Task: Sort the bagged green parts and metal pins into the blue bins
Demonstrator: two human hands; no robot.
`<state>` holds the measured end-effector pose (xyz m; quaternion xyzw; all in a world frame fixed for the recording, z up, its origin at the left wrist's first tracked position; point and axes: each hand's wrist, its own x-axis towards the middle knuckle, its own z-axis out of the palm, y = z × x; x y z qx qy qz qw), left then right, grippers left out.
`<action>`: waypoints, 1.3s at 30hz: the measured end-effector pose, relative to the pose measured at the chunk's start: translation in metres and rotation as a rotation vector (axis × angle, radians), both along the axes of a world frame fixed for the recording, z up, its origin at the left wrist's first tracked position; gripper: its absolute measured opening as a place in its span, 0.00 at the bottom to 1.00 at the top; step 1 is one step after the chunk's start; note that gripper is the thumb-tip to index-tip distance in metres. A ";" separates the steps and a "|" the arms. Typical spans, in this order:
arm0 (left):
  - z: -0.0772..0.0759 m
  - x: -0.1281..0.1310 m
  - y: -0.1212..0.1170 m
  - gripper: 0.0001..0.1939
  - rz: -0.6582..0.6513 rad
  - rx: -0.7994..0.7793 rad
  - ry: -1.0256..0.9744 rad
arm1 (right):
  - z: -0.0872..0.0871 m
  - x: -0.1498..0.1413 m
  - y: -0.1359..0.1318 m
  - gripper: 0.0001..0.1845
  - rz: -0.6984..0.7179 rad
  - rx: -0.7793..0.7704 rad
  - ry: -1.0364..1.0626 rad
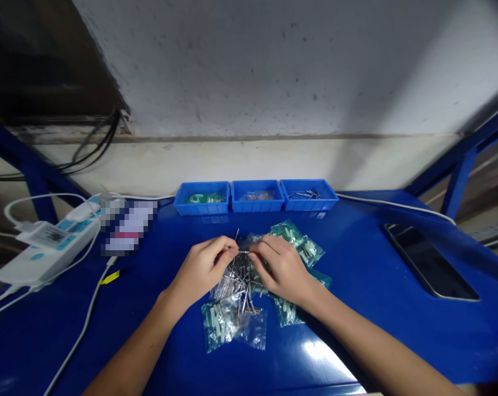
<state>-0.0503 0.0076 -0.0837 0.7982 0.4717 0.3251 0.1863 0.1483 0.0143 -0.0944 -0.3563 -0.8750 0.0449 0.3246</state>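
Note:
Between the fingertips of both hands a small silvery metal pin (243, 252) lies level. My left hand (210, 261) pinches its left end, and my right hand (278, 264) has its thumb and fingers closed at the right end. A thin dark rod (237, 234) sticks up by the left fingertips; whether it is held I cannot tell. Below the hands is a loose heap of metal pins (244, 283) on clear plastic bags. Green-tinted bags of pale sticks lie around it, one bag (218, 324) in front and another (290, 234) behind my right hand.
Three blue bins stand along the back: the left bin (202, 208) and middle bin (258, 205) hold bagged parts, the right bin (313, 204) loose metal pins. A phone (430, 261) lies at right. At left are a white power strip (46, 256) and a cable (90, 313).

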 end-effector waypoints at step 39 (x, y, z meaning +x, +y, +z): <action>-0.019 -0.015 0.017 0.05 0.308 -0.076 0.485 | 0.002 0.033 0.023 0.15 -0.253 -0.220 0.085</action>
